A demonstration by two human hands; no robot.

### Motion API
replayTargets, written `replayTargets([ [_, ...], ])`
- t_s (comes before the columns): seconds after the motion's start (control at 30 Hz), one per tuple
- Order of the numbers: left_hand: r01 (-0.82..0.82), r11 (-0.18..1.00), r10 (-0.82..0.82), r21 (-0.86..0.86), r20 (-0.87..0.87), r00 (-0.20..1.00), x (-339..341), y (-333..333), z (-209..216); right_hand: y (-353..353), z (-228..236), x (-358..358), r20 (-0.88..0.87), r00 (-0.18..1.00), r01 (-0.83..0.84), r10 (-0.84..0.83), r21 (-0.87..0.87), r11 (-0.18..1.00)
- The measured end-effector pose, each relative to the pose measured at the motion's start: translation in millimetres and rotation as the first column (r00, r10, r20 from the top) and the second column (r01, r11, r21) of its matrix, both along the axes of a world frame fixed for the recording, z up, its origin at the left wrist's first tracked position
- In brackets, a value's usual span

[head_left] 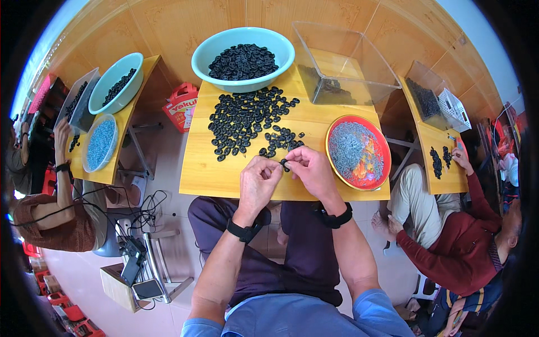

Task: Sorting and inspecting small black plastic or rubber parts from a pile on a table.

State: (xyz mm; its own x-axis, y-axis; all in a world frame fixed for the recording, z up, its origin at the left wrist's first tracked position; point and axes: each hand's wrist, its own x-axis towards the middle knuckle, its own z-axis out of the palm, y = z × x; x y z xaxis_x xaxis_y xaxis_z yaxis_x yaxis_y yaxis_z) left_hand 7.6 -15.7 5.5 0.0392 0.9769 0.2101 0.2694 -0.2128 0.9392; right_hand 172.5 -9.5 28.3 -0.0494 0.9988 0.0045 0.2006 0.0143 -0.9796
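Over the front edge of the yellow table, my two hands meet at a small black oval piece. My right hand pinches this piece between thumb and fingertips. The fingers of my left hand are closed, their tips right against it; what they hold, if anything, is hidden. Just beyond my hands lies a loose spread of similar black oval pieces. To the right of my right hand sits a red round tray with many small, thin, grey-blue pins.
A light-blue basin full of black pieces stands at the table's back, beside a clear plastic bin. Co-workers sit at side tables left and right. Cables and a metal stool frame are at lower left.
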Motion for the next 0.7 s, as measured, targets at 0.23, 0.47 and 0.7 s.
replayTargets([
  [0.23,0.023,1.000,-0.023,-0.005,0.033,0.999,-0.2,-0.3,0.6,-1.4,-5.1,1.6,-0.071,0.997,-0.008,0.007,-0.002,1.000],
  [0.47,0.027,1.000,-0.027,0.007,0.016,1.000,-1.3,-0.6,0.5,-2.6,-8.6,0.7,-0.133,0.991,-0.003,-0.003,-0.047,0.999],
  [0.7,0.023,1.000,-0.024,0.006,0.017,1.000,-2.1,-1.4,0.5,-7.3,-5.8,-5.2,-0.208,0.975,0.052,-0.071,-0.095,0.994],
])
